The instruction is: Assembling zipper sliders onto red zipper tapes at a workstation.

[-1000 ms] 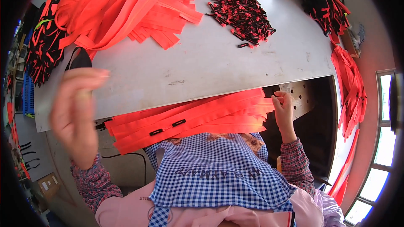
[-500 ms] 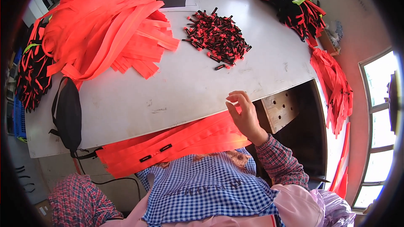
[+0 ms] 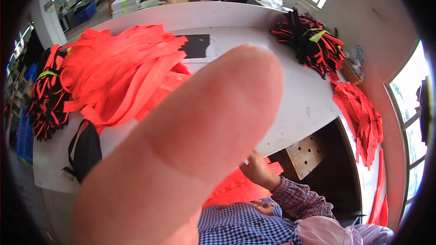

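Observation:
One outstretched finger of my left hand (image 3: pixel 190 131) fills the middle of the view, very close, and the rest of that hand is out of sight. Behind it, my right hand (image 3: pixel 258 171) is at the table's front edge, fingers curled together over the end of orange-red fabric strips (image 3: pixel 238 187). Whether anything is pinched in those fingers is too small to make out. The strips lie across my lap, over a blue-and-white checked apron (image 3: pixel 247 224), and the big finger covers their left part.
A large heap of orange-red strips (image 3: pixel 122 70) lies on the white table (image 3: pixel 299 109) at left. Black-and-red bundles stand at far left (image 3: pixel 50 102) and far right (image 3: pixel 313 43). A black pouch (image 3: pixel 86 149) hangs near the left edge. An open compartment (image 3: pixel 338 159) is at right.
My left hand has come up close, hiding the table's middle and the small black-and-red pieces. My right hand has moved down to the strips, its fingers closing. The view has tilted up.

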A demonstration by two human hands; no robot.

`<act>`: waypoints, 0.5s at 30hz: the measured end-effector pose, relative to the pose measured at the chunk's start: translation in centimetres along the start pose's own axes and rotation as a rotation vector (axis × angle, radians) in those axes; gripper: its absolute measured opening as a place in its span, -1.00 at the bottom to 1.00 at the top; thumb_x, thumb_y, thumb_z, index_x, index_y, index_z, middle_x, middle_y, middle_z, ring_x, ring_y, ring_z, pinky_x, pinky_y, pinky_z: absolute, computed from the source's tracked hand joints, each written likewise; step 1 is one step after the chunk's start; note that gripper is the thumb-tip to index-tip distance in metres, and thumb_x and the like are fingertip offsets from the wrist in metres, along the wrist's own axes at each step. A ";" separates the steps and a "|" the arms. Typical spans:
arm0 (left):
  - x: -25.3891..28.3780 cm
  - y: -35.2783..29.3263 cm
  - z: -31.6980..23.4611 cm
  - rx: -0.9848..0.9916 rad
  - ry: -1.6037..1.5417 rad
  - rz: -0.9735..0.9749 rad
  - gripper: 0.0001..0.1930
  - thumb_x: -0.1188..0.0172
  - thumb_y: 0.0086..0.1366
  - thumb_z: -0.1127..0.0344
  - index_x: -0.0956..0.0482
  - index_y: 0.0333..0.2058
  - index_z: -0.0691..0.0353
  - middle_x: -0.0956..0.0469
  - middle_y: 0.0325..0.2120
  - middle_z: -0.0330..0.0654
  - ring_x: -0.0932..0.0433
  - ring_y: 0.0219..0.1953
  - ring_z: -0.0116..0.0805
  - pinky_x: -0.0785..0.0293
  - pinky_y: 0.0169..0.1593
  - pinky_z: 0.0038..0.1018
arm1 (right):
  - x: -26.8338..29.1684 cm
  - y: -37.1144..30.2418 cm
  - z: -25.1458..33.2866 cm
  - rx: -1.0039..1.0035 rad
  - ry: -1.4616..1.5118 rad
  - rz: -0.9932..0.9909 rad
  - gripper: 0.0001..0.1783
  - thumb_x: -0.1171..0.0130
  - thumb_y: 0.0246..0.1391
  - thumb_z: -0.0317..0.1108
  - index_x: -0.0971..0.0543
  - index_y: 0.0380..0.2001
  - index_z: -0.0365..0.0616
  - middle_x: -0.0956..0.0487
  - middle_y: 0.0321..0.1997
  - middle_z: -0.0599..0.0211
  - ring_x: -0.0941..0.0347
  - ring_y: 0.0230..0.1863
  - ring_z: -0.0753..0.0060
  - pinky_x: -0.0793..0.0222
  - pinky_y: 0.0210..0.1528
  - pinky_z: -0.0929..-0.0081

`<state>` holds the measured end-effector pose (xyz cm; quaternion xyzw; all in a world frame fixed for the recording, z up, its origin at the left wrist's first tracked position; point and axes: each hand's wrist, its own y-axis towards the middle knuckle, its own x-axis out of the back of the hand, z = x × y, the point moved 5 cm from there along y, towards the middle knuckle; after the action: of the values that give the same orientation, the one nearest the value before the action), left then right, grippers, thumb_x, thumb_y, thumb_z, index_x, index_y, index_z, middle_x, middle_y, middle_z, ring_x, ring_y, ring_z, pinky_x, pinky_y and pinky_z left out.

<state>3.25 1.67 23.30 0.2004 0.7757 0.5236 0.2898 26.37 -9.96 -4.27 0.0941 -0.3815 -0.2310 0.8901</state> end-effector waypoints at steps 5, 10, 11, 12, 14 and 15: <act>-4.4 -0.6 5.9 0.167 -0.028 0.178 -0.58 -0.07 0.45 0.16 -0.45 0.18 0.26 -0.48 0.02 0.07 -0.41 0.15 -0.06 -0.28 0.28 -0.05 | -0.3 -0.6 -1.8 -0.007 0.067 0.035 -0.84 -0.21 0.20 -0.49 -0.49 -0.17 -0.17 -0.51 -0.04 0.13 -0.51 0.00 0.00 -0.50 0.01 0.19; -6.1 -0.6 8.6 0.213 -0.003 0.224 -0.56 -0.03 0.45 0.20 -0.40 0.21 0.30 -0.42 0.10 0.07 -0.35 0.22 -0.07 -0.23 0.33 -0.09 | -0.4 -0.4 -2.0 -0.021 0.045 0.016 -0.85 -0.19 0.21 -0.48 -0.48 -0.17 -0.18 -0.52 -0.03 0.13 -0.51 -0.01 0.01 -0.51 0.02 0.19; -5.9 -0.5 8.3 0.199 -0.010 0.213 -0.55 -0.02 0.46 0.20 -0.39 0.22 0.31 -0.41 0.12 0.07 -0.33 0.23 -0.08 -0.21 0.33 -0.09 | -0.4 -0.4 -1.9 -0.015 0.050 0.041 -0.85 -0.19 0.21 -0.48 -0.48 -0.17 -0.17 -0.52 -0.04 0.13 -0.51 -0.01 0.01 -0.51 0.02 0.19; -5.8 -0.5 7.6 0.166 -0.018 0.207 -0.55 -0.01 0.46 0.21 -0.38 0.22 0.32 -0.40 0.13 0.07 -0.32 0.25 -0.08 -0.20 0.34 -0.10 | -0.7 -0.1 -1.6 -0.008 0.057 0.028 -0.86 -0.19 0.21 -0.48 -0.48 -0.18 -0.17 -0.52 -0.04 0.13 -0.51 -0.01 0.01 -0.50 0.02 0.19; -5.0 -0.4 6.0 0.108 -0.041 0.166 -0.54 0.00 0.46 0.22 -0.36 0.24 0.33 -0.37 0.16 0.07 -0.30 0.27 -0.09 -0.18 0.36 -0.12 | -0.5 0.3 -1.7 -0.013 0.054 0.025 -0.87 -0.19 0.21 -0.47 -0.49 -0.19 -0.16 -0.52 -0.04 0.14 -0.51 -0.01 0.00 -0.50 0.03 0.18; -4.6 -0.3 5.2 0.085 -0.051 0.148 -0.53 0.01 0.46 0.23 -0.35 0.24 0.34 -0.36 0.18 0.07 -0.28 0.29 -0.09 -0.17 0.37 -0.12 | -0.7 0.4 -1.7 -0.019 0.064 0.057 -0.87 -0.19 0.21 -0.47 -0.49 -0.19 -0.16 -0.52 -0.04 0.14 -0.51 -0.01 0.00 -0.50 0.03 0.18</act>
<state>10.14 2.38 22.64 0.2828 0.7725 0.5049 0.2612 27.26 -9.29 -5.76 0.0823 -0.3530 -0.2061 0.9089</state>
